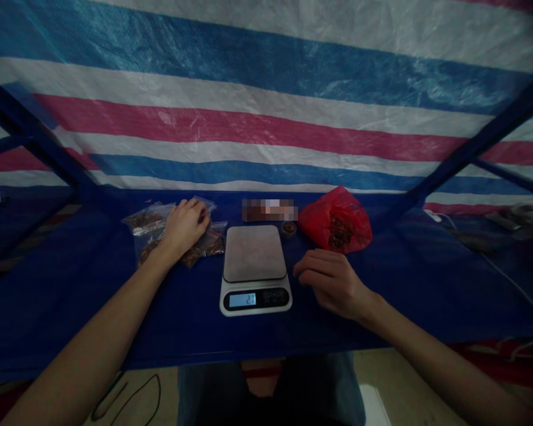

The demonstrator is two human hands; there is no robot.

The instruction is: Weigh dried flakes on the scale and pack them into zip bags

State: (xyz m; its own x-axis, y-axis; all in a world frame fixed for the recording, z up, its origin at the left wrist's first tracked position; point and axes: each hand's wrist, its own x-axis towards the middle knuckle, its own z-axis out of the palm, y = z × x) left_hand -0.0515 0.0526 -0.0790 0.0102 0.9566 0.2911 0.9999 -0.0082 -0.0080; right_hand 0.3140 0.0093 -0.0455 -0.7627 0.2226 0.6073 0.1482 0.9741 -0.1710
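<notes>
A white kitchen scale (254,269) with a bare grey platform and a lit display sits on the blue table (426,284) in front of me. My left hand (184,225) rests on top of several clear bags of brown pieces (146,221), fingers curled over one bag. My right hand (331,281) lies on the table just right of the scale, fingers loosely curled with nothing visible in them. Behind it stands a red plastic bag (337,220), open at the front, with brown pieces inside.
A small round cup (288,227) stands behind the scale beside a blurred flat object (269,209). A white cable (493,260) and some gear lie at the far right. A striped tarpaulin (266,106) and dark blue frame bars close off the back.
</notes>
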